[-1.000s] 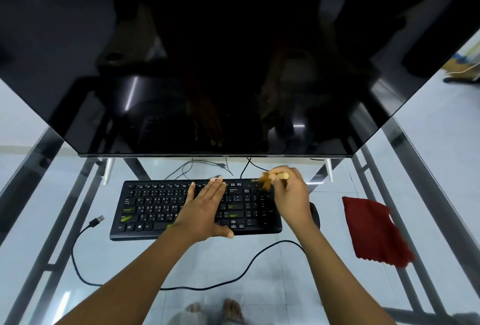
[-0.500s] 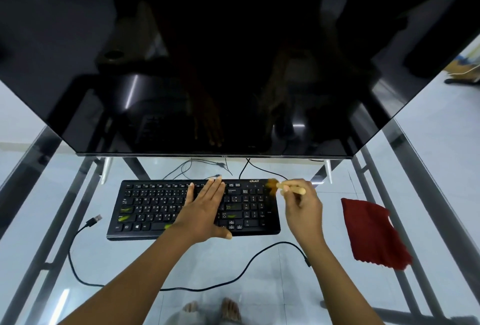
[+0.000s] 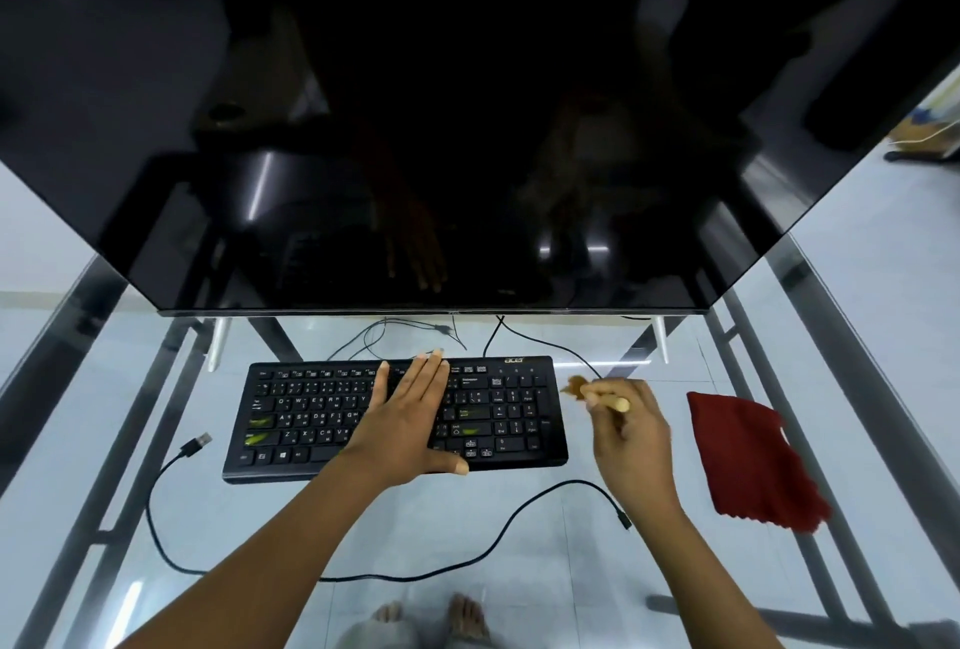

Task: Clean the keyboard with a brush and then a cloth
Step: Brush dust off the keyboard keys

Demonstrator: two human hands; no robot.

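A black keyboard [image 3: 311,420] lies on the glass table under the monitor. My left hand [image 3: 410,420] rests flat on its middle keys, fingers straight and together. My right hand [image 3: 631,435] pinches a small brush [image 3: 597,394] with a pale wooden handle and brown bristles. The brush is off the keyboard's right end, bristles pointing left over the glass. A dark red cloth [image 3: 748,461] lies flat on the table to the right of my right hand.
A large dark monitor [image 3: 467,129] overhangs the back of the glass table [image 3: 519,534]. A black cable [image 3: 363,578] with a loose USB plug [image 3: 195,446] loops along the front. Metal frame bars run under the glass on both sides.
My right hand has carried the brush rightward, from the keyboard's top right corner to just past its right end. My left hand stays flat on the keys.
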